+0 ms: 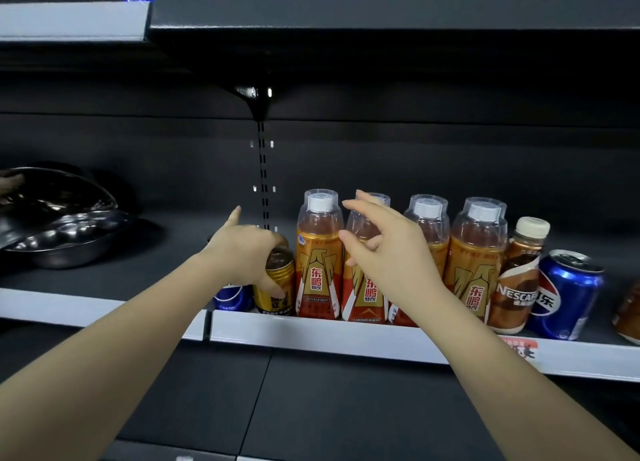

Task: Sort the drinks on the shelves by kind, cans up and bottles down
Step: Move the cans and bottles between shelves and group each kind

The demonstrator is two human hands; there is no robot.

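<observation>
1. Two cans sit wrongly among bottles at the left end of the lower shelf: a gold can and a blue Pepsi can beside it.
2. Left hand is clamped over the gold can's rim from above; the can stands upright, so it should lift straight toward the upper shelf.
3. Right hand hovers with fingers spread, holding nothing, before the orange plastic bottles.
4. Smooth metal; slippery.

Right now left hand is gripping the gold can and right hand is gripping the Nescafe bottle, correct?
Not quite. The left hand does grip the gold can, but the right hand hovers open in front of the orange bottles, clear of the Nescafe bottle, per the head view.
</observation>
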